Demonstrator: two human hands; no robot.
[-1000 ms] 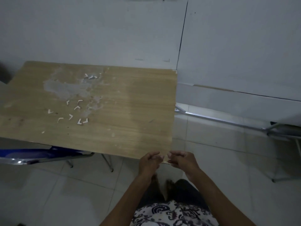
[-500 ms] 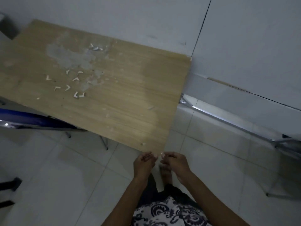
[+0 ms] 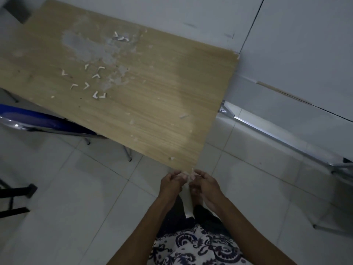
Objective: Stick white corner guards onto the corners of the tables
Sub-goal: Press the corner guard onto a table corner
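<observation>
Where the near right corner of the wooden surface (image 3: 145, 104) ends, both hands meet just below it, over the white tiled floor (image 3: 72, 197). Between them sits a small white corner guard (image 3: 191, 174), pale and crumpled in outline, its exact shape too blurred to tell. It lies right at the tip of the corner; whether it touches the wood cannot be told.

Loose white corner guards (image 3: 89, 81) lie scattered on the left-centre part of the surface. Each is a small L-shaped piece, and they lie apart from one another, pointing different ways. A few more white pieces (image 3: 120, 37) lie near the far edge, beside a grey worn patch (image 3: 84, 44) in the wood grain.

No containers are visible.

The left hand (image 3: 170, 185) reaches up from the lower edge with its forearm extended, fingers curled inward and pinching the guard at its left side. The right hand (image 3: 205, 185) mirrors it, fingers curled and pinching the guard from the right. The fingertips of the two hands nearly touch.

A blue chair (image 3: 38, 119) with a chrome frame stands under the near left edge of the surface.
</observation>
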